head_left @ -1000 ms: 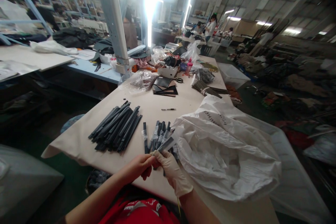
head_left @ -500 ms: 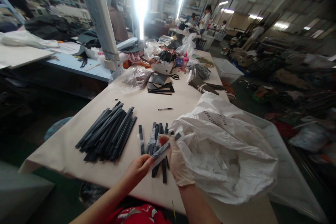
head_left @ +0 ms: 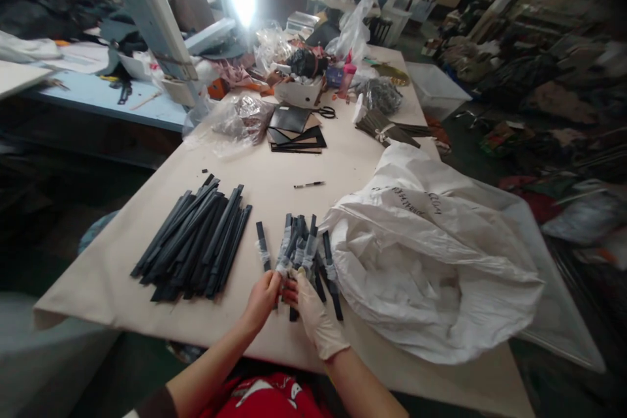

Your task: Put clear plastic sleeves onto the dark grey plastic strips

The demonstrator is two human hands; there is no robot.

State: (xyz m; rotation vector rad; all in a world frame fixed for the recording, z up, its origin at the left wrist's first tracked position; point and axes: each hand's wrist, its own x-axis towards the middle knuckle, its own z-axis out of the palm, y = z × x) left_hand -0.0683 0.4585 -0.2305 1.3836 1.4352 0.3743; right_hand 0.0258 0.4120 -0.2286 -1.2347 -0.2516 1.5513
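Observation:
My bare left hand (head_left: 263, 299) is closed, thumb against forefinger, at the lower end of a dark strip (head_left: 285, 241) partly wrapped in clear film. Beside it, my right hand (head_left: 313, 317) wears a pale glove with the fingertips bare. Its fingers are slightly apart and reach over the lower ends of a small group of film-wrapped strips (head_left: 310, 245); what lies under them is hidden. One wrapped strip (head_left: 261, 238) lies apart on the left, another (head_left: 330, 268) on the right near the bag. A larger pile of bare dark strips (head_left: 196, 241) lies left of my hands.
A big white sack (head_left: 416, 255) with handwriting covers the table's right side. Farther back are a pen (head_left: 309, 185), black and tan sheets (head_left: 294, 130), scissors (head_left: 326, 113), a plastic bag (head_left: 240, 121) and a tied bundle (head_left: 386, 127). A metal post (head_left: 147, 13) stands at the left.
The wrapped strip held between both hands has been let go and appears to lie right of the group, by the sack. Both hands have moved together and the view has tilted down.

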